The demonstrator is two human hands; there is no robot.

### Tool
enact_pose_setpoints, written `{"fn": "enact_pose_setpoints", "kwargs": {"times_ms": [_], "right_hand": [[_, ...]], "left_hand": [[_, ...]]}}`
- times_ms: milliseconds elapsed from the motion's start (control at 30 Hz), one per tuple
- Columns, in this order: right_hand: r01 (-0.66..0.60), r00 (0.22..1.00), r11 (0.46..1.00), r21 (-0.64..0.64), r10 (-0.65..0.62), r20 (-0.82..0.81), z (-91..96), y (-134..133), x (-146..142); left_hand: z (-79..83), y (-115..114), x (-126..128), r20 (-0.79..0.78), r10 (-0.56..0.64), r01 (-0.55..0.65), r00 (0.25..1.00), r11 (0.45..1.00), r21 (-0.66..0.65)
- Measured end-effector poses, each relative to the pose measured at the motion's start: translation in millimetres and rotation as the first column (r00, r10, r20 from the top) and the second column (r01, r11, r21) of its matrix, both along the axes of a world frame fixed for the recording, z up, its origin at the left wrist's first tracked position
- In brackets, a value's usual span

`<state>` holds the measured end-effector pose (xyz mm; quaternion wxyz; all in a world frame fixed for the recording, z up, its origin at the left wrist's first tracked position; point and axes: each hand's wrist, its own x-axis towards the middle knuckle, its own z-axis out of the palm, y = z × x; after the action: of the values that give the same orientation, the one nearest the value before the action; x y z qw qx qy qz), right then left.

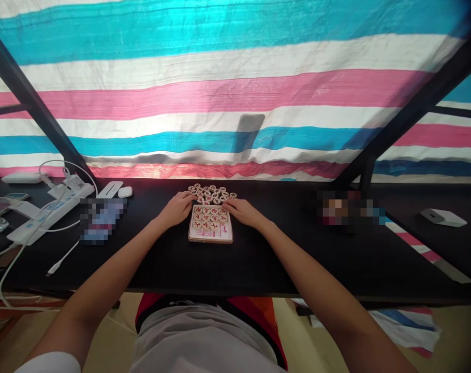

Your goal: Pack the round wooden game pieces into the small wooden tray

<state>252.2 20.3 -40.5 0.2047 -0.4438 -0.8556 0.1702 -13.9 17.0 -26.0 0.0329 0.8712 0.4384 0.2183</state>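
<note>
A small square tray (210,237) lies on the black table (259,264), holding several round pale game discs (210,216) with red and dark marks in its far half. More discs lie in a loose heap (211,192) just beyond the tray. My left hand (177,208) rests at the tray's far left corner, its fingers curled, their tips at the heap's edge. My right hand (243,211) rests at the tray's far right corner, fingers bent down onto the discs there. Whether either hand pinches a disc is hidden.
A white power strip (49,212) with cables, a white mouse (125,191) and small devices sit at the left. A white box (443,217) lies at the right. A striped tarp (235,88) hangs behind the table, with dark metal poles (410,111) at both sides.
</note>
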Motion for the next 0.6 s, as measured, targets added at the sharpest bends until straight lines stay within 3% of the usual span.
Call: {"fn": "enact_pose_setpoints", "kwargs": {"times_ms": [233,600], "right_hand": [[-0.005,1.0,1.0,-0.001,0.005,0.008,-0.7,0.8,1.6],[-0.012,1.0,1.0,0.004,0.012,0.007,-1.0,0.7,2.5]], "left_hand": [[-14.5,11.3,-6.8,-0.26,-0.023,0.022,0.965,1.0,-0.006],[-6.8,9.0,-7.3,-0.246,0.016,-0.005,0.969,0.999,0.046]]}}
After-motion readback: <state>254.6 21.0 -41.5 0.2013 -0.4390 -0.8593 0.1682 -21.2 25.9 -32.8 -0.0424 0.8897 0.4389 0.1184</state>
